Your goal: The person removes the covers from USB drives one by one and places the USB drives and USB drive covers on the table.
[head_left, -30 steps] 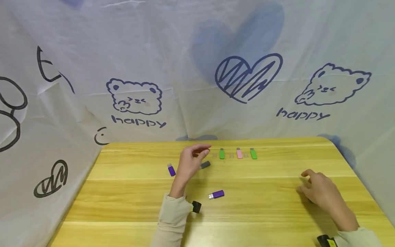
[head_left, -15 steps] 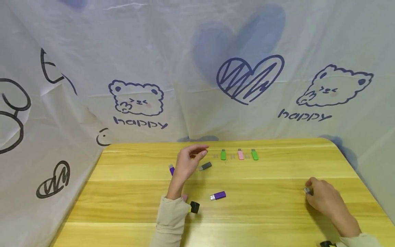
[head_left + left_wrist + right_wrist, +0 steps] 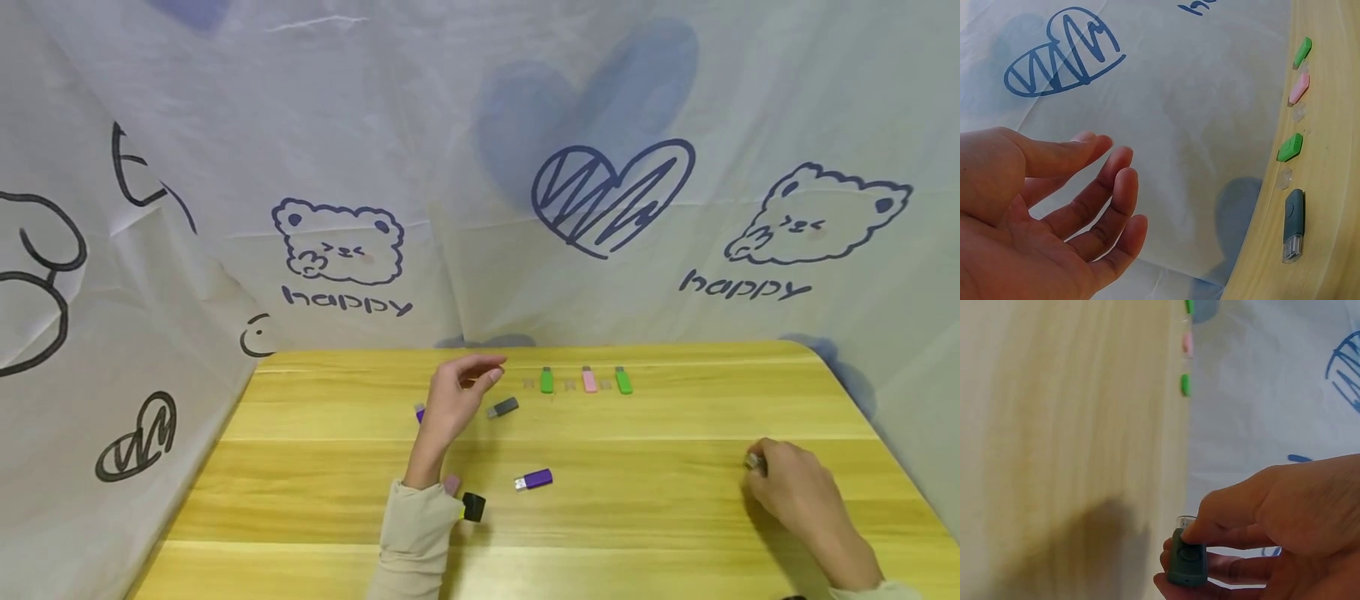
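Note:
My right hand (image 3: 797, 492), over the right side of the table, pinches a dark grey-green USB flash drive (image 3: 1187, 559) between thumb and fingers, its metal plug showing past the thumb. My left hand (image 3: 456, 392) is raised over the left middle with relaxed, slightly bent fingers and nothing in them. Just right of it lies a grey USB flash drive (image 3: 503, 407), seen with its plug in the left wrist view too. A purple flash drive (image 3: 537, 479) lies nearer the front. Another purple one (image 3: 420, 412) is partly hidden behind the left hand, and a pink one (image 3: 452, 484) behind the wrist.
Along the back edge stand in a row a green flash drive (image 3: 547, 381), a pink one (image 3: 588, 380) and another green one (image 3: 624, 381), with small clear pieces (image 3: 570, 385) between them. A printed white cloth (image 3: 465, 275) hangs behind the wooden table (image 3: 645, 517).
My right hand has closed its fingers on the dark flash drive and picked it up. The left hand drew back slightly, uncovering more of the grey drive; the view has tipped a little.

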`<move>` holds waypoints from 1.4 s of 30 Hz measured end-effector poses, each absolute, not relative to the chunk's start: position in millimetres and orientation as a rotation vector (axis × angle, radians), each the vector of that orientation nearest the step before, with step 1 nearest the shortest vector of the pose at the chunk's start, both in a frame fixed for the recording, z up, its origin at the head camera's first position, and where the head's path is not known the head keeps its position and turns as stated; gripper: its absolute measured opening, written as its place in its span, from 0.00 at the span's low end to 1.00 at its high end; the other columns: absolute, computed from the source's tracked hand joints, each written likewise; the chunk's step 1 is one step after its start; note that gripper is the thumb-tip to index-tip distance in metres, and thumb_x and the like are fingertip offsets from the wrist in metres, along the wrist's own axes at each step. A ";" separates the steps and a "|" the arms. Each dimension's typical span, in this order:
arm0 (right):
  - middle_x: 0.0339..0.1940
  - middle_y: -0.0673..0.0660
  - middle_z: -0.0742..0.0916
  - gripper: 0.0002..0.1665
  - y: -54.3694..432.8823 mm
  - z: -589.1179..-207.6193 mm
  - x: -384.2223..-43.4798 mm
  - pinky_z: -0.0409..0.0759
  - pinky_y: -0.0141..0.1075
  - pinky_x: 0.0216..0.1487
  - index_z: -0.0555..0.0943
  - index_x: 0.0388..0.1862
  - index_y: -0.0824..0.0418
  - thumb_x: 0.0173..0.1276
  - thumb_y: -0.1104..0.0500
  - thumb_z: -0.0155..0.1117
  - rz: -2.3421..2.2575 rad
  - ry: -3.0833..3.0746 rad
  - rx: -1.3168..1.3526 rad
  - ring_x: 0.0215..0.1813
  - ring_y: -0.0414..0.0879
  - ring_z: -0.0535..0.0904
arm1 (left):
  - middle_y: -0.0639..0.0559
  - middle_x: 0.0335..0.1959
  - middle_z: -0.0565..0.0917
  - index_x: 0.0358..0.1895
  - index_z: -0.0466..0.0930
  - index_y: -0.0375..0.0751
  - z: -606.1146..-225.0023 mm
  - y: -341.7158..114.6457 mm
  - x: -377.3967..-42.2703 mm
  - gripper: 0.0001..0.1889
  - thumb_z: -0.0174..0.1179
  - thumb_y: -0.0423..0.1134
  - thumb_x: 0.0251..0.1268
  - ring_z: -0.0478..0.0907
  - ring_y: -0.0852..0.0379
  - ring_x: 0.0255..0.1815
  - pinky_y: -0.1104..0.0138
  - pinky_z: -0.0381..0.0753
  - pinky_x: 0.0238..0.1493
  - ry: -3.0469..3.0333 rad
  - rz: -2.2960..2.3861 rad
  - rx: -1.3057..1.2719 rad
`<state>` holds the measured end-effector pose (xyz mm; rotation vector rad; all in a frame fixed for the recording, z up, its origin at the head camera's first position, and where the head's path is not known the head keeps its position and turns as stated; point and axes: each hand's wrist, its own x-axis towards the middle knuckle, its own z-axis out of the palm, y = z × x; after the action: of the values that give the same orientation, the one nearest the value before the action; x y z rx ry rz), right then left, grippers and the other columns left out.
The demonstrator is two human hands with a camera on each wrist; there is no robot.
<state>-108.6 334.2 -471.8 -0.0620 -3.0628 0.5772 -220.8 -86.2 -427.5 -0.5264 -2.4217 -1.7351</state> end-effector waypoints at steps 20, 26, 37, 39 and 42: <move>0.33 0.60 0.88 0.12 265.2 -414.4 -126.7 0.82 0.48 0.30 0.84 0.51 0.69 0.73 0.63 0.67 0.735 -2.821 0.094 0.31 0.53 0.85 | 0.43 0.48 0.89 0.51 0.88 0.35 -422.7 -80.3 -216.4 0.09 0.63 0.32 0.74 0.85 0.46 0.48 0.48 0.82 0.55 -2.455 -1.698 -0.604; 0.35 0.61 0.88 0.13 237.0 -402.3 -136.2 0.87 0.50 0.36 0.84 0.52 0.70 0.70 0.68 0.67 0.854 -2.752 0.159 0.35 0.57 0.88 | 0.43 0.48 0.89 0.51 0.88 0.34 -421.8 -76.8 -217.0 0.10 0.63 0.32 0.74 0.85 0.47 0.48 0.51 0.83 0.54 -2.461 -1.681 -0.652; 0.45 0.66 0.89 0.14 186.8 -387.0 -155.4 0.88 0.48 0.42 0.84 0.52 0.71 0.67 0.73 0.66 1.029 -2.662 0.244 0.43 0.58 0.87 | 0.45 0.46 0.89 0.50 0.88 0.36 -421.0 -72.0 -215.4 0.09 0.64 0.32 0.73 0.86 0.48 0.46 0.51 0.83 0.53 -2.473 -1.708 -0.651; 0.45 0.65 0.89 0.14 180.0 -387.2 -157.5 0.88 0.49 0.43 0.85 0.51 0.71 0.68 0.73 0.66 1.064 -2.642 0.258 0.44 0.58 0.87 | 0.45 0.46 0.89 0.50 0.89 0.36 -421.1 -71.5 -215.4 0.09 0.64 0.32 0.73 0.86 0.48 0.46 0.51 0.83 0.53 -2.472 -1.708 -0.654; 0.44 0.64 0.89 0.14 171.0 -388.5 -159.5 0.88 0.49 0.43 0.85 0.52 0.70 0.68 0.72 0.66 1.109 -2.623 0.262 0.44 0.57 0.86 | 0.44 0.46 0.89 0.50 0.89 0.37 -420.9 -71.3 -215.3 0.09 0.64 0.32 0.73 0.86 0.48 0.46 0.52 0.84 0.53 -2.468 -1.708 -0.664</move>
<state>-159.5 171.0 -388.5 0.2625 -2.6233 1.1086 -215.3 -71.3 -420.9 -0.6639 -2.4677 -1.7084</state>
